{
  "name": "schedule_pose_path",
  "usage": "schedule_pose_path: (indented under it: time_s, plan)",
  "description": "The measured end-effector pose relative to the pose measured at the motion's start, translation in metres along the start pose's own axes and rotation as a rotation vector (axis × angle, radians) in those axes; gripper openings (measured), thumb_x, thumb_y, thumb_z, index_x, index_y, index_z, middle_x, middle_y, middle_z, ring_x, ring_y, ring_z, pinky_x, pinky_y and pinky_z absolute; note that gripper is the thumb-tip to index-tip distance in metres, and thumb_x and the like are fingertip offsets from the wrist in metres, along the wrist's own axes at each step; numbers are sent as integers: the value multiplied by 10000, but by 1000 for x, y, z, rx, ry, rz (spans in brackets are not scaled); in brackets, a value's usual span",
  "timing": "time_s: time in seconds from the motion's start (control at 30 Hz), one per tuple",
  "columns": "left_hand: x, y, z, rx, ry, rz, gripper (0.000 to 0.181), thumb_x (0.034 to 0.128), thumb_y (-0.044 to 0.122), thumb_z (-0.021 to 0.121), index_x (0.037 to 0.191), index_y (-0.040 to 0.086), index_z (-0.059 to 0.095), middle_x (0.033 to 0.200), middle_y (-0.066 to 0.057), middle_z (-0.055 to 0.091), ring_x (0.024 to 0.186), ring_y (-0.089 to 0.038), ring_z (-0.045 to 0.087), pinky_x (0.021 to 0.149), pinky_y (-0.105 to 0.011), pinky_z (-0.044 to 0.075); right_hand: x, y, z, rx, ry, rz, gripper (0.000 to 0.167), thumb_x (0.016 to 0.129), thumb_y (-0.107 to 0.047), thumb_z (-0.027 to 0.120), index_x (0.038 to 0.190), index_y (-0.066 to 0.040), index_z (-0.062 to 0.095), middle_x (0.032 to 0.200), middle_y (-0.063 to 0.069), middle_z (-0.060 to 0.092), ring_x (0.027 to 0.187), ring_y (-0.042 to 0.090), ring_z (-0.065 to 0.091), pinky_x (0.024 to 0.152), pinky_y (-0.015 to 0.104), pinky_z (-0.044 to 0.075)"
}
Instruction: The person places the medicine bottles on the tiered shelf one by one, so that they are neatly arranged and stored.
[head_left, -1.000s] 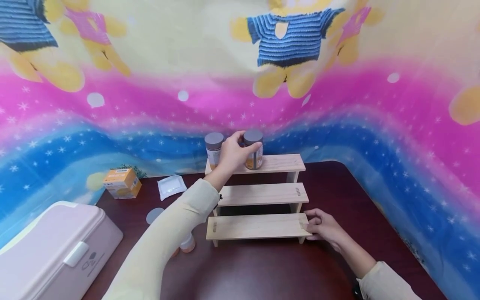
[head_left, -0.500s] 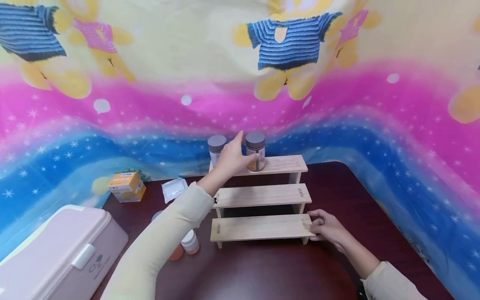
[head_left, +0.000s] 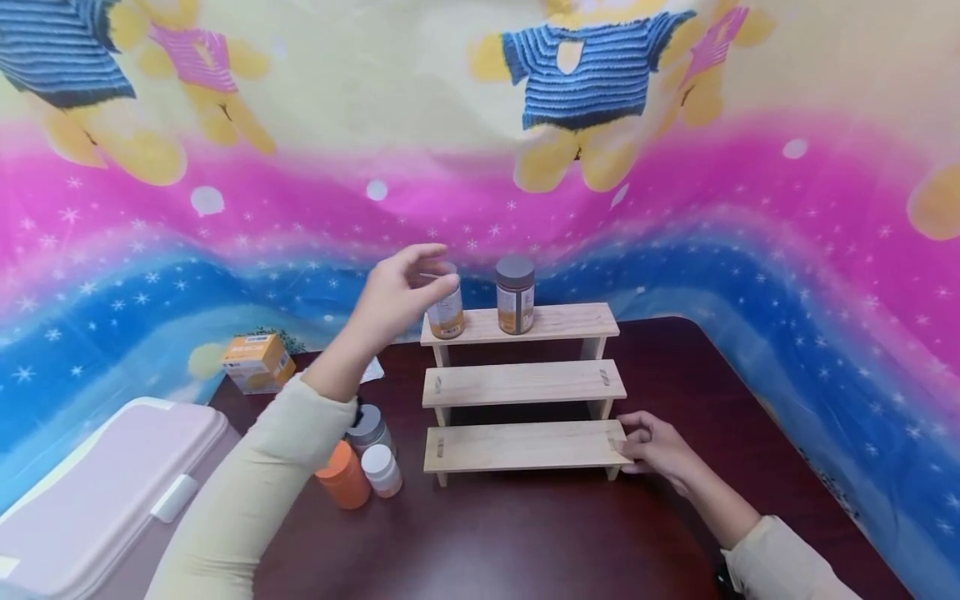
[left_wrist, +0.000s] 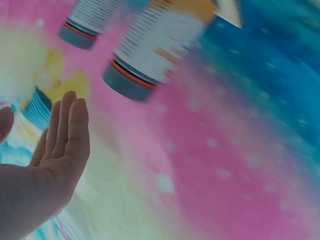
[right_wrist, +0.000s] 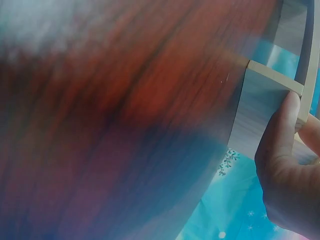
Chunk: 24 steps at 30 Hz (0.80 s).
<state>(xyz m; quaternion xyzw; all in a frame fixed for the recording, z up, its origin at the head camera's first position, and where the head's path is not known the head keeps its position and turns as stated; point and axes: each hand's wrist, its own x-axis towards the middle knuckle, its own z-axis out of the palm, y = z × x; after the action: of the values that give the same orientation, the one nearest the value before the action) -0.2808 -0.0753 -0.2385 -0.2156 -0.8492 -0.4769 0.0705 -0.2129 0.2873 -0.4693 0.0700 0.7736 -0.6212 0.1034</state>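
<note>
A three-step wooden display rack (head_left: 525, 446) stands on the table. On its top step are two grey-lidded supplement jars, the left jar (head_left: 447, 315) and the right jar (head_left: 516, 298), upright and apart. My left hand (head_left: 397, 292) is raised in front of the left jar and partly covers its lid. In the left wrist view this hand (left_wrist: 55, 150) holds nothing, its fingers extended and apart from both jars. At the lowest step's right end my right hand (head_left: 656, 450) grips the rack, the thumb on its end panel (right_wrist: 260, 110) in the right wrist view.
Left of the rack stand an orange bottle (head_left: 347, 477), a white bottle (head_left: 382, 471) and a grey-lidded jar (head_left: 369, 427). Farther left are an orange box (head_left: 258, 364) and a pink case (head_left: 112, 483). A white packet (head_left: 372, 369) is mostly behind the left arm. Patterned cloth hangs behind.
My left hand has let go of the right jar and moved left, past the front of the left jar. The right hand keeps its hold on the rack.
</note>
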Motion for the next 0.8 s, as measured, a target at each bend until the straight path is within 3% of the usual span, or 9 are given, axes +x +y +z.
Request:
schedule_pose_path:
  time_s: [0.23, 0.4, 0.5, 0.6, 0.8]
  plan:
    - [-35, -43, -30, 25, 114, 92, 438, 893, 366, 639, 1295, 207, 566, 1211, -41, 630, 1085, -173, 595, 907, -404, 488, -5, 2, -1, -21, 18, 17, 561, 844, -1, 634, 1331, 77, 367, 858, 129, 579, 738, 201, 629, 659, 363, 578]
    - [-61, -69, -40, 12, 161, 114, 388, 911, 249, 633, 1286, 162, 579, 1216, -44, 633, 1064, -81, 581, 855, -238, 496, -5, 1, -1, -23, 6, 10, 571, 846, -1, 630, 1341, 75, 354, 873, 137, 578, 764, 208, 627, 675, 366, 577]
    - [-73, -84, -43, -21, 151, 110, 376, 910, 178, 635, 1276, 110, 582, 1206, -95, 632, 1031, -21, 583, 807, -167, 494, -4, 1, -1, -19, 5, 5, 573, 845, 3, 627, 1342, 76, 351, 872, 132, 580, 769, 207, 627, 677, 364, 577]
    - [-85, -98, -44, -3, 109, 73, 376, 913, 175, 630, 1277, 95, 579, 1191, -120, 634, 995, 6, 590, 762, -168, 509, -3, 1, -1, -19, 7, 5, 572, 842, 10, 621, 1341, 80, 350, 868, 128, 582, 765, 202, 625, 675, 364, 577]
    - [-106, -116, -47, 97, 43, -6, 386, 918, 248, 624, 1286, 144, 573, 1196, -92, 631, 996, -170, 636, 780, -202, 516, -2, -1, 1, -31, -7, -10, 561, 854, 6, 608, 1340, 91, 343, 886, 139, 591, 773, 202, 622, 682, 366, 575]
